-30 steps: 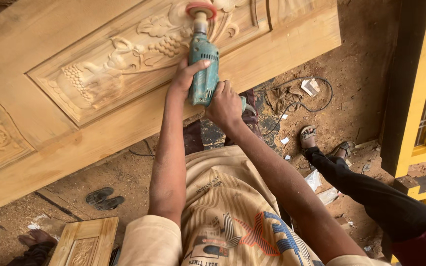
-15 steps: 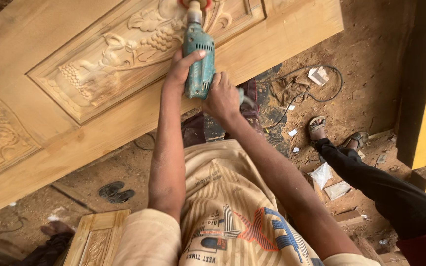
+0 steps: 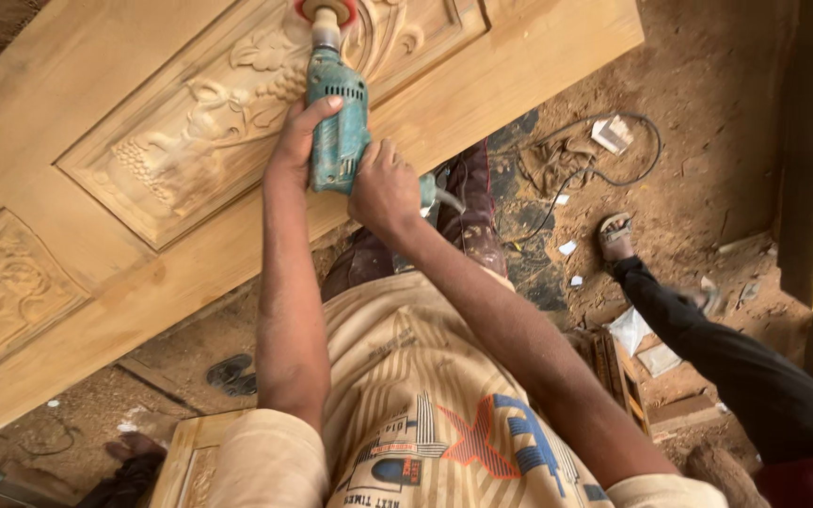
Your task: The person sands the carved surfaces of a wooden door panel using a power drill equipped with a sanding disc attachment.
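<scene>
Firm two-handed grip on a teal-green electric drill-type sander (image 3: 336,132): left hand (image 3: 295,141) wrapped along the left flank of the body, index finger laid forward over the vents; right hand (image 3: 386,186) closed round the rear handle, where a grey cord leaves the tool. Starting at the far left, a smaller carved floral panel (image 3: 7,287) set in the same large, pale carved wooden door (image 3: 171,245), tilted across the upper part of the view. Next, the long recessed panel of grape clusters and leaves (image 3: 190,132), with the tool's round red-rimmed sanding disc (image 3: 326,11) pressed against the raised carving at the top edge of the frame, only partly in view. Below, a small carved wooden panel (image 3: 190,461) lying on the sawdust-strewn floor (image 3: 708,56), a pair of dark sandals (image 3: 235,374) close by. Further right, a black cable (image 3: 613,150) looped on the dirt near a crumpled rag, then another person's sandalled foot (image 3: 615,235) and dark trouser leg. Likely risks: disc catching on a high leaf edge and kicking sideways, gouging the relief; too much pressure flattening fine detail; trailing cord snagging and jerking the tool off line.
</scene>
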